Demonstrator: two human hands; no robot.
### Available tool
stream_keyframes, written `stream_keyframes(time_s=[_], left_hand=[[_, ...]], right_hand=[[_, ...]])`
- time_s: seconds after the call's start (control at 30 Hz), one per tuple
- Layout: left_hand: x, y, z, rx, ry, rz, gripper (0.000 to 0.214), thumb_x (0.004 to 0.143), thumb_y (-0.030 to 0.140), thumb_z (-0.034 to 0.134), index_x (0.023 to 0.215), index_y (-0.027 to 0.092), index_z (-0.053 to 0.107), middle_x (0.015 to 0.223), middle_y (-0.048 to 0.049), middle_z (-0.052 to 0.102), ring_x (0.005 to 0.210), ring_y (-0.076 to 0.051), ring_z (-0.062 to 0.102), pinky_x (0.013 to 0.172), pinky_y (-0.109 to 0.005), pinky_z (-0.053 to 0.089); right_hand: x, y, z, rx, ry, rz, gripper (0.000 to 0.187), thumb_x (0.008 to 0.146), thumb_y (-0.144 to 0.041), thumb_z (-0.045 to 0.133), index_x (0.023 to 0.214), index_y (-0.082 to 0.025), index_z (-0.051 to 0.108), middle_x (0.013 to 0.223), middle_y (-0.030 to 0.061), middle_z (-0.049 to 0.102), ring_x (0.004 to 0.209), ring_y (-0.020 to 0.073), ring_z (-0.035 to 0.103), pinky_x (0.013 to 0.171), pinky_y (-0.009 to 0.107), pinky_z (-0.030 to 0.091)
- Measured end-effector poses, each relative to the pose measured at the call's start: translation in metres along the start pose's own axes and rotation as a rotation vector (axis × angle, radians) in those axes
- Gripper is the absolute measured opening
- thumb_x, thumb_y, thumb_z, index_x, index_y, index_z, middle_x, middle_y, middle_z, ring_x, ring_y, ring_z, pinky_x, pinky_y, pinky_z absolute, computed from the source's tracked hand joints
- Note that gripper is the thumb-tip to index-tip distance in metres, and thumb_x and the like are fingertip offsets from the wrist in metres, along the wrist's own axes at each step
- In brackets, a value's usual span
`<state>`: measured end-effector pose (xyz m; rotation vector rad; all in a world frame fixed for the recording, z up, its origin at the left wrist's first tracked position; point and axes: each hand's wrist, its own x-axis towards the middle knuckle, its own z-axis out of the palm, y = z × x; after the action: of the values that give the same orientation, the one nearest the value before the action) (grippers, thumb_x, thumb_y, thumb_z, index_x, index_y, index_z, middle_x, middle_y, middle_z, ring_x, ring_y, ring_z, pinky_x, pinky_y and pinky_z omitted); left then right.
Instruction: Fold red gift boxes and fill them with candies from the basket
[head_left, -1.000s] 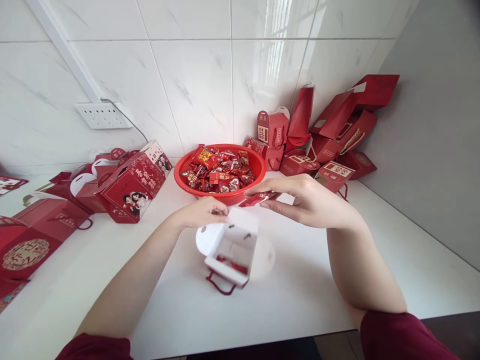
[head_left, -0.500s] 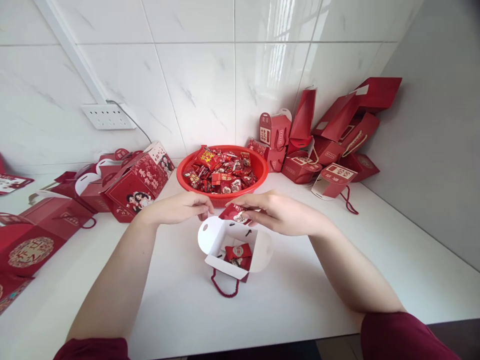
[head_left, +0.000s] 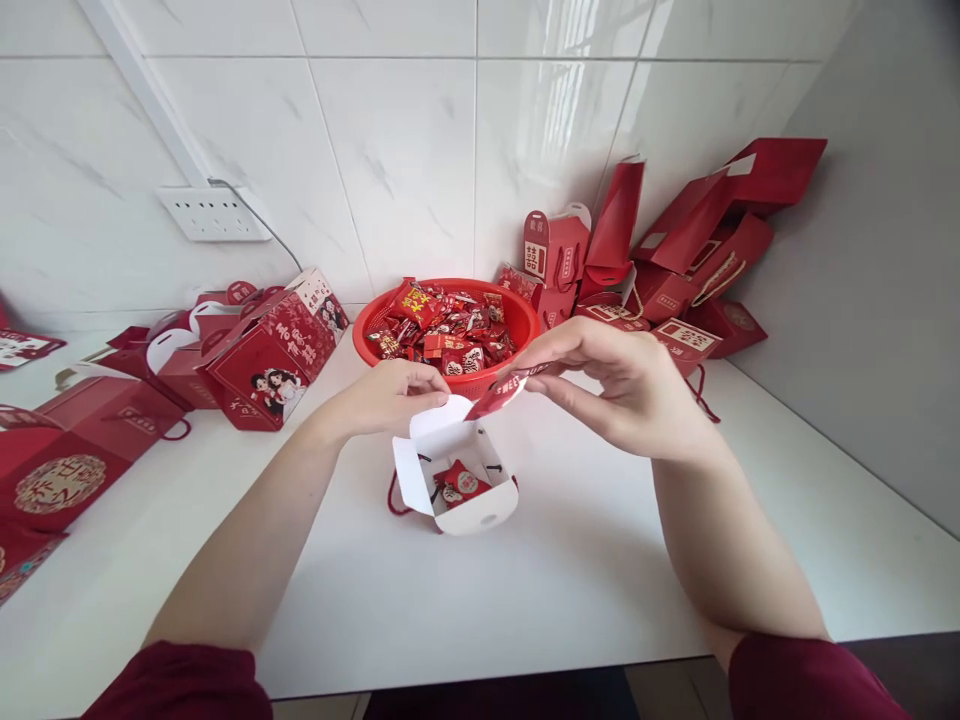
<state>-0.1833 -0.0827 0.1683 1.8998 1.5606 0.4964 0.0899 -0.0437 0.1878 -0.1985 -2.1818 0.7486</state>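
Note:
An open gift box (head_left: 461,518), white inside, stands on the table between my hands with its rounded flaps spread. Small red-wrapped candies (head_left: 460,484) lie inside it. My left hand (head_left: 394,398) has its thumb and fingers pressed together at the white rounded flap on the box's far side. In my right hand (head_left: 619,385), the thumb and fingers pinch the box's red flap (head_left: 499,397), which bears white lettering and tilts up from the box. A dark red cord handle (head_left: 395,498) hangs out at the box's left side.
Behind the box stands a red plastic basket (head_left: 361,345) heaped with wrapped candies. Red gift boxes (head_left: 274,350) crowd the left side, and more red boxes (head_left: 667,240) are piled at the back right. A power socket strip (head_left: 214,213) is on the tiled wall.
The box has turned, so its cord handle now sits at the left. My right hand has risen and moved right, lifting the red flap; my left hand has come onto the white flap.

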Motion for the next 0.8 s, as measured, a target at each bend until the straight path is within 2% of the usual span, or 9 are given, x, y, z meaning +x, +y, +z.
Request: stream_keyframes(time_s=[0.1,0.23,0.3,0.4,0.47,0.6,0.7,0.77,0.8], left_hand=[[0.002,-0.003,-0.002,-0.014,-0.045,-0.026,0.034,0.086,0.047,0.057,0.101,0.019,0.068,0.097,-0.0039,0.071,0.091,-0.022,0.063,0.072,-0.026,0.046],[-0.003,-0.005,-0.012,0.076,-0.099,-0.018,0.032,0.087,0.045,0.056,0.102,0.021,0.07,0.103,-0.0038,0.071,0.096,-0.023,0.063,0.078,-0.026,0.046],[-0.008,-0.005,-0.02,0.075,-0.154,-0.008,0.03,0.089,0.039,0.053,0.106,0.022,0.07,0.109,-0.0036,0.07,0.101,-0.022,0.063,0.082,-0.025,0.047],[-0.018,-0.007,-0.032,0.065,-0.304,0.007,0.031,0.086,0.028,0.053,0.113,0.023,0.068,0.114,-0.0036,0.069,0.104,-0.021,0.063,0.088,-0.026,0.047],[-0.024,-0.009,-0.039,0.087,-0.38,0.016,0.04,0.081,0.023,0.057,0.12,0.025,0.064,0.119,-0.0034,0.067,0.108,-0.021,0.062,0.092,-0.026,0.047],[-0.03,-0.008,-0.041,0.123,-0.393,-0.024,0.066,0.069,0.021,0.072,0.133,0.029,0.056,0.123,-0.0026,0.066,0.114,-0.022,0.06,0.095,-0.026,0.047],[-0.032,0.001,-0.036,0.096,-0.368,-0.022,0.075,0.067,0.027,0.077,0.138,0.031,0.051,0.126,-0.0028,0.064,0.116,-0.024,0.06,0.094,-0.027,0.047],[-0.033,0.008,-0.032,0.076,-0.345,0.012,0.081,0.068,0.031,0.077,0.143,0.033,0.045,0.133,-0.003,0.06,0.121,-0.026,0.057,0.097,-0.029,0.046],[-0.033,0.01,-0.031,0.074,-0.329,0.019,0.084,0.069,0.033,0.077,0.145,0.033,0.042,0.136,-0.0032,0.058,0.123,-0.027,0.055,0.098,-0.03,0.045]], right_hand=[[0.004,0.007,0.012,0.025,-0.105,0.017,0.019,0.096,-0.016,0.053,0.113,-0.02,0.061,0.109,0.0058,0.069,0.095,0.0173,0.067,0.082,0.03,0.057],[0.01,0.018,0.024,-0.115,-0.434,0.054,0.028,0.095,-0.009,0.048,0.115,-0.021,0.063,0.116,0.0064,0.068,0.104,0.0191,0.065,0.087,0.033,0.054],[0.008,0.02,0.02,-0.209,-0.516,0.104,0.03,0.095,-0.01,0.046,0.116,-0.021,0.063,0.122,0.0072,0.065,0.108,0.0209,0.063,0.089,0.036,0.052],[0.001,0.02,0.005,-0.296,-0.524,0.212,0.036,0.095,-0.012,0.045,0.126,-0.024,0.059,0.129,0.0055,0.062,0.114,0.022,0.06,0.094,0.038,0.05],[-0.005,0.018,-0.007,-0.354,-0.562,0.263,0.044,0.091,-0.014,0.051,0.133,-0.026,0.056,0.136,0.0043,0.058,0.12,0.024,0.057,0.096,0.04,0.049],[-0.012,0.014,-0.02,-0.398,-0.647,0.284,0.058,0.081,-0.021,0.068,0.137,-0.028,0.053,0.141,0.0042,0.054,0.123,0.0281,0.055,0.093,0.04,0.051],[-0.005,0.009,-0.013,-0.343,-0.544,0.178,0.043,0.088,-0.02,0.061,0.13,-0.027,0.058,0.133,0.0043,0.06,0.115,0.0242,0.06,0.09,0.036,0.052],[0.005,0.007,0.005,-0.315,-0.459,0.126,0.029,0.094,-0.015,0.051,0.12,-0.023,0.062,0.122,0.0053,0.066,0.106,0.0205,0.064,0.088,0.033,0.052],[0.012,0.008,0.018,-0.325,-0.47,0.123,0.025,0.095,-0.014,0.048,0.113,-0.02,0.064,0.116,0.006,0.068,0.1,0.0194,0.066,0.085,0.031,0.052]])
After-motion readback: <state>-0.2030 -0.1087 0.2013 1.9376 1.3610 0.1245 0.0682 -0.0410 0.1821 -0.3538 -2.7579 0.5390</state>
